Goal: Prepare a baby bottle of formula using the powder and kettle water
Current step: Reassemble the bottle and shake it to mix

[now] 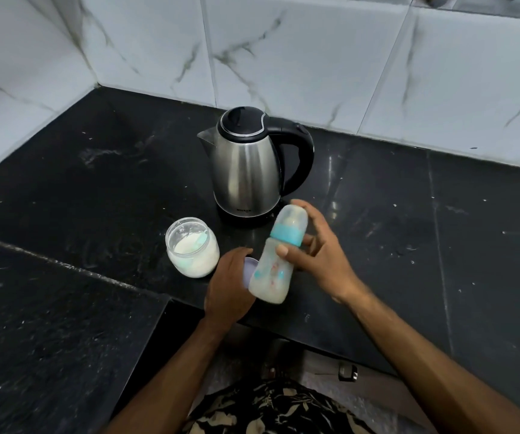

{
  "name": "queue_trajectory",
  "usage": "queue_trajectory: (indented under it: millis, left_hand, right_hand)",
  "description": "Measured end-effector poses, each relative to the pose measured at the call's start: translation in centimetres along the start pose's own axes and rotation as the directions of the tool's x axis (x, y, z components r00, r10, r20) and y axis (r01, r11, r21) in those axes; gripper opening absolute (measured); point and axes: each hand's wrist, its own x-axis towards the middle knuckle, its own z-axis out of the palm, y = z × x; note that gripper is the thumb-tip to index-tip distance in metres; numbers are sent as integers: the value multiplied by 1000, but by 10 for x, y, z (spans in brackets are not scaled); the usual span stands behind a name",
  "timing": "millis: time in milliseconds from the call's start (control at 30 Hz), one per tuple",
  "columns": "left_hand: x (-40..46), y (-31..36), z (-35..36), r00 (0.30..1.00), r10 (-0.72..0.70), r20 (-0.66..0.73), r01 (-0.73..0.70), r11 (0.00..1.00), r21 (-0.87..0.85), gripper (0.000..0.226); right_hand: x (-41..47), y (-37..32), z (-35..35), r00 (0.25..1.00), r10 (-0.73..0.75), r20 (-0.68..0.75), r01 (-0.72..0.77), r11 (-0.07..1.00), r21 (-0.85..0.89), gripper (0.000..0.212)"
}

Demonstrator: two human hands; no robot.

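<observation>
Left hand fingers curl round purple lid; right hand grips tilted capped bottle, likely mixing formula.

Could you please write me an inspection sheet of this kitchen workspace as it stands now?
Surface: black stone counter, speckled, with pale smears and white specks.
Job's things: steel kettle, lid closed, upright near the wall; open glass jar of white powder with a teal scoop in it; baby bottle, capped, teal collar, tilted, cloudy white inside.
Clutter: nothing seen beyond the specks.
Hands: right hand grips the bottle around its middle; left hand holds a pale purple lid beside the bottle's base.
Cables: nothing seen.
Surroundings: white marble-look wall tiles; floor visible below the counter edge.
</observation>
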Motion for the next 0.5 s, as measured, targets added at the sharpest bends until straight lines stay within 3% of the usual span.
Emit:
queue_trajectory:
  millis: [100, 167, 233, 333, 367, 400, 500]
  left_hand:
    - [-5, 5, 0, 990, -106, -91, 105, 994, -22, 52]
    - [-6, 9, 0, 989, -106, -106, 105, 994, -11, 53]
    - [-4, 6, 1, 990, -113, -84, 113, 994, -6, 49]
    - [3, -7, 2, 994, -88, 63, 87, 996, 18, 38]
    - [4, -9, 3, 994, -79, 80, 77, 997, 30, 38]
    - [3, -9, 3, 994, -86, 60, 85, 996, 21, 40]
    - [-4, 3, 1, 991, -112, -78, 112, 994, -8, 51]
  right_hand:
    - [15, -10, -9, 948, -35, -318, 88, 984, 156, 66]
    - [23, -11, -13, 899, -21, -438, 139, 961, 239, 63]
    - [17, -8, -8, 938, -25, -347, 100, 975, 200, 67]
    - [-1, 2, 3, 1000, -2, 13, 2, 1000, 5, 74]
    - [-1, 3, 2, 999, -2, 43, 4, 1000, -27, 74]
    - [1, 1, 1, 1000, -22, -1, 22, 1000, -9, 74]
    - [16, -11, -8, 945, -34, -327, 98, 979, 180, 68]
